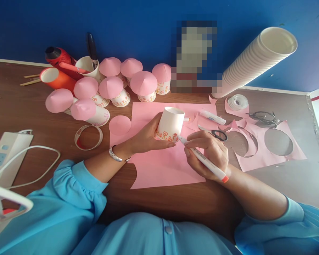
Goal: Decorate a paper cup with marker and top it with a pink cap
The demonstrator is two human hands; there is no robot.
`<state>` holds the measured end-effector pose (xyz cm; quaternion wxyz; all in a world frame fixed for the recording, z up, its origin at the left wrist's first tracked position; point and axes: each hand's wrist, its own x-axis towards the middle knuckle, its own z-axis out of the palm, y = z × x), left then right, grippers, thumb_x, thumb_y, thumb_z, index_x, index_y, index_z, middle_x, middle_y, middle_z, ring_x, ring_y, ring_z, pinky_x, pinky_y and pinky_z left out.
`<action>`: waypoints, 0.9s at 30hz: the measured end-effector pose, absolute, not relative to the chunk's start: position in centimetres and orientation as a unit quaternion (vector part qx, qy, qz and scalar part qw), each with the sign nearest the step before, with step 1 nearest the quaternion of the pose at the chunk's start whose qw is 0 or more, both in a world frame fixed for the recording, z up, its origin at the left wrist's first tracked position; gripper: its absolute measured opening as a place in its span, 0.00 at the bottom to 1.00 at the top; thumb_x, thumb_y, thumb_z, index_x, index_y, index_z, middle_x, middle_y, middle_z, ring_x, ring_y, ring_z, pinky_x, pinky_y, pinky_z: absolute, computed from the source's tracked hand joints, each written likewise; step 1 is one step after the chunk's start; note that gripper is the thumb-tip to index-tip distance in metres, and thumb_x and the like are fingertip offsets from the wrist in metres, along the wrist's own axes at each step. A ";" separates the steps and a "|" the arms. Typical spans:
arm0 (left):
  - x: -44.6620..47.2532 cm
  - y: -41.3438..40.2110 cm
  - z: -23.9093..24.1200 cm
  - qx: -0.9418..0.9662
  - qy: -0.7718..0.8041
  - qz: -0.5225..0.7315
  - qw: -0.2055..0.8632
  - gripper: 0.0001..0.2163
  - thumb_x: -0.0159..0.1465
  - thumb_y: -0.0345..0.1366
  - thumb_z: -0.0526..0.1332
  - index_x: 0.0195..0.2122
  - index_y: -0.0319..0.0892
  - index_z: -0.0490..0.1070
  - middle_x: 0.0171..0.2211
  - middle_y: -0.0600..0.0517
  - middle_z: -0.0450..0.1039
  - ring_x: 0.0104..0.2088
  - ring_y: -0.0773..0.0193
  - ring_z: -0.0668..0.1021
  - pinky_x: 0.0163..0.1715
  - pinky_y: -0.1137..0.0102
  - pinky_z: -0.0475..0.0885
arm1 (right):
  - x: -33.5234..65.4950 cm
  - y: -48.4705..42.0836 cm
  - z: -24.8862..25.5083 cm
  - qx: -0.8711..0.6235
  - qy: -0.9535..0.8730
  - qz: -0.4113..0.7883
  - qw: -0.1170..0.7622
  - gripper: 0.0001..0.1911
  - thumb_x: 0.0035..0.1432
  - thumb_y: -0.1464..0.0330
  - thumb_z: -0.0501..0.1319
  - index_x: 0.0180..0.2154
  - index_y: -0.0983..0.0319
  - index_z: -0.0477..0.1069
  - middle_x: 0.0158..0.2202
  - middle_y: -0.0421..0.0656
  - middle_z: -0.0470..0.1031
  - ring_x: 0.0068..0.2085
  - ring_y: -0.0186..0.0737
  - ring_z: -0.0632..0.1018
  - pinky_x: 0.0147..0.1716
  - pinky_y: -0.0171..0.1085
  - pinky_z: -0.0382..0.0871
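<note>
pink sheet (164, 173) lay flat, largest. white cup (172, 120) was held above it, narrow end up. judged light, thin-walled, easily dented; best taken gently round the side, off the drawn flowers (164, 135). left hand (149, 138) curled round the cup, thumb along its lower edge, fingers mostly hidden behind. right hand (208, 152) pinched a marker (202, 159), fingers closed on the barrel; nib at the wall, contact hard to confirm.
</note>
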<state>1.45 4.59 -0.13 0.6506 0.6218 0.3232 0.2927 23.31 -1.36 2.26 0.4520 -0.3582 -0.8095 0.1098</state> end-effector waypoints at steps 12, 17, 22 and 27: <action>1.3 4.6 -0.4 0.630 0.323 0.288 0.645 0.35 0.59 0.42 0.76 0.63 0.47 0.60 0.58 0.42 0.71 0.56 0.47 0.77 0.49 0.58 0.78 | 23.2 -1.2 2.4 -0.346 -0.816 0.101 0.451 0.12 0.62 0.78 0.62 0.45 0.57 0.69 0.32 0.41 0.77 0.29 0.38 0.81 0.25 0.37 0.76; 1.3 4.6 -0.6 0.632 0.329 0.284 0.642 0.35 0.59 0.44 0.76 0.63 0.47 0.61 0.60 0.42 0.70 0.59 0.45 0.75 0.53 0.54 0.77 | 23.2 -1.1 2.4 -0.341 -0.818 0.104 0.451 0.12 0.62 0.78 0.62 0.44 0.58 0.69 0.32 0.41 0.77 0.29 0.37 0.81 0.25 0.36 0.75; 1.2 4.6 -0.6 0.632 0.325 0.289 0.641 0.36 0.59 0.43 0.76 0.64 0.47 0.61 0.63 0.41 0.70 0.61 0.44 0.75 0.53 0.54 0.77 | 23.3 -1.1 2.4 -0.342 -0.819 0.103 0.449 0.13 0.62 0.78 0.62 0.45 0.57 0.69 0.32 0.41 0.77 0.29 0.37 0.81 0.25 0.36 0.75; 1.2 4.6 -0.4 0.631 0.333 0.284 0.641 0.36 0.59 0.44 0.76 0.64 0.46 0.61 0.61 0.40 0.71 0.60 0.44 0.76 0.52 0.56 0.78 | 23.2 -1.1 2.4 -0.340 -0.819 0.107 0.449 0.11 0.63 0.78 0.62 0.44 0.58 0.69 0.32 0.41 0.77 0.29 0.37 0.80 0.25 0.35 0.75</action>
